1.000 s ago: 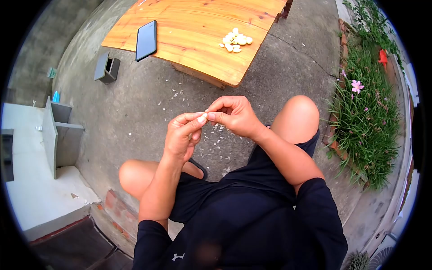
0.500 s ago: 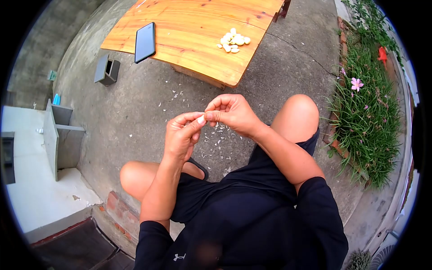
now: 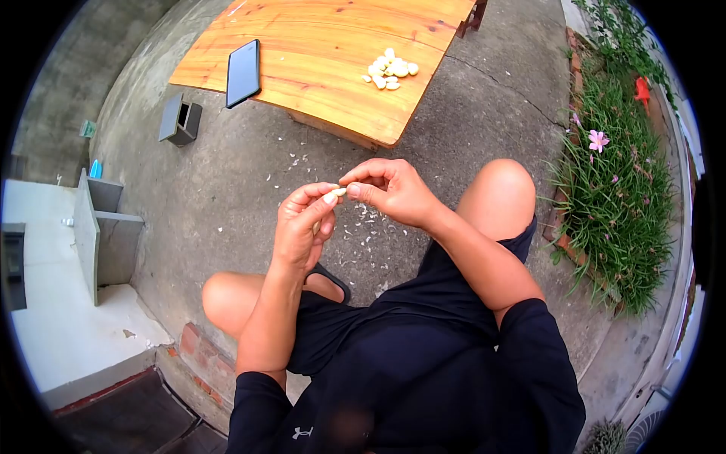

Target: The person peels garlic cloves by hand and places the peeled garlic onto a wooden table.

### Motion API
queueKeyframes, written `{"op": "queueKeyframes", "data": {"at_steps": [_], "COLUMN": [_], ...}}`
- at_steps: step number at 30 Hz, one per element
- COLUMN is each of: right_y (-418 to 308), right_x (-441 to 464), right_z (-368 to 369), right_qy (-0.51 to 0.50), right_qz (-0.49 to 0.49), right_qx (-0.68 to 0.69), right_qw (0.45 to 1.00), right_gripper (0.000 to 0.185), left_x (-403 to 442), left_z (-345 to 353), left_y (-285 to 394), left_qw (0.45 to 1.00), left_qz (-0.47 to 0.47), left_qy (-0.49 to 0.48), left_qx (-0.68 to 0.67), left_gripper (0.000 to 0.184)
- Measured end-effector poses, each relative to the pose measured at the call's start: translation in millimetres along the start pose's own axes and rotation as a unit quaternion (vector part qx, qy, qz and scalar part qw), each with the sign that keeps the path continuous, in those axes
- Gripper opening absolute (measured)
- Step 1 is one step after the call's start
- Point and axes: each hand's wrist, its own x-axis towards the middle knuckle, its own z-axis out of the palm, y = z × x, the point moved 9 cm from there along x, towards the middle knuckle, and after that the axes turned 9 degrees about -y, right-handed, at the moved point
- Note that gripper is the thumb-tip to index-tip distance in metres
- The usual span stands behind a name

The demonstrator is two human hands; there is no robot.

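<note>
A small pale garlic clove sits between the thumb and fingertips of my left hand, above the ground between my knees. Something pale also shows by that hand's curled fingers, too small to make out. My right hand meets the clove's other end, its thumb and index finger closed about the tip. Several peeled garlic cloves lie in a pile on the wooden table, near its right corner. White scraps of skin are scattered on the concrete below my hands.
A dark phone lies at the table's near left edge, slightly overhanging. A grey box stands on the ground to the left. On the right, a brick-edged bed of grass holds pink flowers. My knees flank my hands.
My fingertips have parted slightly, and the garlic clove now shows between them. The right thumb has shifted a little away from the left. The pile on the table is unchanged.
</note>
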Motion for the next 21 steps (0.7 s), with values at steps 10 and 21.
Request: {"op": "queueKeyframes", "data": {"at_steps": [10, 21], "right_y": [5.3, 1.9], "right_x": [1.4, 1.0], "right_z": [3.2, -4.9], "right_qy": [-0.026, 0.03], "right_qz": [0.019, 0.006], "right_qx": [0.03, -0.022], "right_qw": [0.999, 0.999], "right_gripper": [0.012, 0.011], "left_x": [2.1, 4.0], "left_z": [-0.9, -0.8], "left_y": [-2.7, -2.1], "left_qw": [0.997, 0.999], "left_qz": [0.015, 0.019], "left_qy": [-0.003, 0.012], "left_qx": [0.077, 0.046], "left_gripper": [0.012, 0.015]}}
